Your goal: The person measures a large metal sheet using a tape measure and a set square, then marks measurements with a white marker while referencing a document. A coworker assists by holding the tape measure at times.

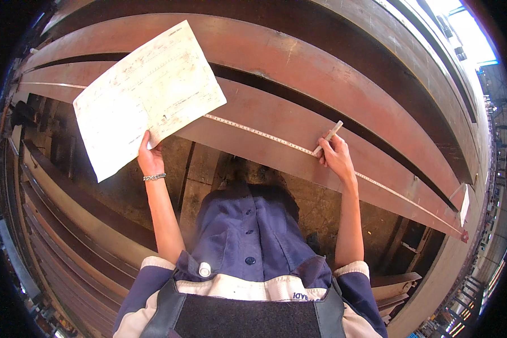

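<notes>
My left hand (150, 157) holds up a large white paper drawing (146, 96) by its lower edge; a metal bracelet circles that wrist. My right hand (336, 155) grips a white marking stick (328, 137), its tip touching a measuring tape (265, 134). The tape lies stretched along the edge of a long rust-brown steel plate (298, 73). My hands are apart, the left over the plate's near edge, the right resting on it.
More long steel beams and plates (377, 39) run side by side beyond the first. Further steel sections (67, 225) lie at the lower left. A white tag (465, 205) hangs at the plate's right end. My blue work shirt (248, 236) fills the lower middle.
</notes>
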`<state>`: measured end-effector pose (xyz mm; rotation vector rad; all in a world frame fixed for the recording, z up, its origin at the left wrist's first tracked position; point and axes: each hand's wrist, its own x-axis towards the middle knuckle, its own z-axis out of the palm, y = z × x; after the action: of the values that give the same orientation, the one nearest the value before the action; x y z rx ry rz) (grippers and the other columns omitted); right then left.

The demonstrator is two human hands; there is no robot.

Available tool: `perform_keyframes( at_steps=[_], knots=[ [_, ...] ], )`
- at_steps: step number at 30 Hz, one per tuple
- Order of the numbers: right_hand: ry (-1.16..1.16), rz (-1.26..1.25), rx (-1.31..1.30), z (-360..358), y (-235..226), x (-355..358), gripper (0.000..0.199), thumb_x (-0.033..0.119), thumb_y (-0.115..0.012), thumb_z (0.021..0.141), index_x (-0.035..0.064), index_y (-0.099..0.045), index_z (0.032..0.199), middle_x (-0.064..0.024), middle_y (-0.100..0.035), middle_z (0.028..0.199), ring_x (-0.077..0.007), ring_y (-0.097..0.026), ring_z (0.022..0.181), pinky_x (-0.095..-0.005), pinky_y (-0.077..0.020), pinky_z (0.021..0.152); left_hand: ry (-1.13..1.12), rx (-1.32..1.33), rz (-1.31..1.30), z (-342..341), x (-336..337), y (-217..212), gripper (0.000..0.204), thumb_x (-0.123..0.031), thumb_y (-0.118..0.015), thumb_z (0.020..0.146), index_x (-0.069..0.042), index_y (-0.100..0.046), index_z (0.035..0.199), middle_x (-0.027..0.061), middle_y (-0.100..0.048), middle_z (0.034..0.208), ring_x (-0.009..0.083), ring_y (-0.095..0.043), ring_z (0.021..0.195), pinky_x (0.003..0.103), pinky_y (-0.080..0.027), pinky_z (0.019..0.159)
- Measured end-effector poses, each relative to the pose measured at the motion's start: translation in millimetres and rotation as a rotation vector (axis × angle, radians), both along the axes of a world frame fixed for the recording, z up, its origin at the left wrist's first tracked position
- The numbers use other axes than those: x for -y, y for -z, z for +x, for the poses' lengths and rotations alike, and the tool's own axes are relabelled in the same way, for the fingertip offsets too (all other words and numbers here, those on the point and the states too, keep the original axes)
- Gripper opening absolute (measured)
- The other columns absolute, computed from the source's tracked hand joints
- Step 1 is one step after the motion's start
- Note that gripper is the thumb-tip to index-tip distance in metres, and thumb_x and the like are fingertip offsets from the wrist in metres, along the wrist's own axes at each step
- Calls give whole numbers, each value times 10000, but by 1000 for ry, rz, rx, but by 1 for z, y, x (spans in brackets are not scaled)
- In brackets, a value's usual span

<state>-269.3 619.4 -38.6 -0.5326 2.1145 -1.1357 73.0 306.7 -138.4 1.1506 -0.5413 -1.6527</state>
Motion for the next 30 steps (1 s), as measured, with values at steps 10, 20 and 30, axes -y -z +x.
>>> perform_keyframes(
  at_steps=[10,20,30],
  knots=[
    [-82,51,-59,15,5,34,185,162,-525,906,-20,-552,891,-77,-604,611,-114,-568,475,-273,-455,442,-9,6,15,1,0,2,250,-156,-661,855,-37,-626,1072,40,-650,1037,155,-626,884,290,-496,682],
    [-93,71,-104,17,5,34,173,153,-543,898,-19,-558,907,-81,-611,613,-130,-586,478,-281,-463,453,-16,35,35,-3,-7,-10,259,-136,-606,886,-32,-603,1123,41,-634,1093,168,-616,931,296,-502,735],
    [-86,88,-108,20,3,37,168,153,-538,900,-15,-552,897,-86,-617,600,-140,-592,484,-292,-467,468,-25,17,25,0,-4,-3,265,-162,-648,860,-46,-620,1097,26,-642,1060,155,-602,925,297,-462,722]
  ],
)
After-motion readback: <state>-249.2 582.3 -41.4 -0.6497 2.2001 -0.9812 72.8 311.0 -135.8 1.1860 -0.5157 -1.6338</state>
